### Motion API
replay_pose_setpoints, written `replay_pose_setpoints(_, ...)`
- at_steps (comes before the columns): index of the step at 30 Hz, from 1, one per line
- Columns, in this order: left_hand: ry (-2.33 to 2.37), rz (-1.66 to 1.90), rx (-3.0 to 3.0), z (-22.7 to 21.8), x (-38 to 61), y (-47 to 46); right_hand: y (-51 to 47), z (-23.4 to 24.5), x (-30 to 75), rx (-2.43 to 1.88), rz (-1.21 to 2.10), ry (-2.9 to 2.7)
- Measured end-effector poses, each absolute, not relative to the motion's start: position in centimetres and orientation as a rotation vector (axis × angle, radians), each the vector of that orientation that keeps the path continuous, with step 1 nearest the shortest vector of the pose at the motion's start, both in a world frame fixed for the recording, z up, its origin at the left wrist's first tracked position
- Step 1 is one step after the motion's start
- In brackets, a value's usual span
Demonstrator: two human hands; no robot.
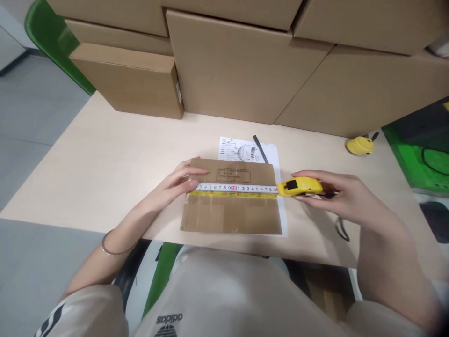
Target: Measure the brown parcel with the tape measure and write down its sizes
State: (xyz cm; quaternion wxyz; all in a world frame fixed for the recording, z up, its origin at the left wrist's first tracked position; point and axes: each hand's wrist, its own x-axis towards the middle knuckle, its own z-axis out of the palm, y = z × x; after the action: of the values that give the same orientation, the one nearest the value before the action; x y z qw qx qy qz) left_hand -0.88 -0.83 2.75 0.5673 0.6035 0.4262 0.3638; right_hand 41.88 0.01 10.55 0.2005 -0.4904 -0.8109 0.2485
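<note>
A small cardboard box (231, 215) lies on the table near its front edge, with a printed label on top. Across it runs the white and yellow blade (242, 189) of a tape measure. My right hand (333, 192) is closed around the yellow tape measure case (301, 186) at the box's right edge. At the left edge, my left hand (184, 182) pinches the blade's end against the box, its thumb over the first numbers. Under the box lies a white paper (231, 149) with dark pen marks, and a black pen (260, 149) rests on it.
Large cardboard boxes (238, 70) stand stacked along the back of the table (87, 173). A flatter box (140, 86) stands at the back left. A second yellow tape measure (360, 145) sits at the back right. A black mouse (435, 221) lies at the far right.
</note>
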Motion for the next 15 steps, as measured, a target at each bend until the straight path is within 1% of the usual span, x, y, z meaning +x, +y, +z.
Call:
replay_pose_setpoints(2, 1.004, 0.864, 1.411, 3.0, -0.8, -0.9, -0.2, 10.6, 41.8, -1.359, 0.700, -2.285)
replay_pose_setpoints(4, 1.008, 0.872, 1.403, 3.2, -0.7, -0.9, -0.1, 11.3, 41.2, -1.331, 0.632, -2.332)
replay_pose_setpoints(8, 1.023, 0.883, 1.417, 2.9, -0.7, -1.0, 1.2, 12.8, 37.4, -1.124, 0.550, -2.474)
replay_pose_setpoints(11, 1.066, 0.921, 1.414, 1.9, -0.7, -0.9, 2.5, 12.4, 31.5, -0.950, 0.581, -2.604)
replay_pose_setpoints(15, 1.009, 0.965, 1.252, 1.1, -0.7, -0.4, 3.8, 11.4, 24.3, -0.690, 0.728, -2.701)
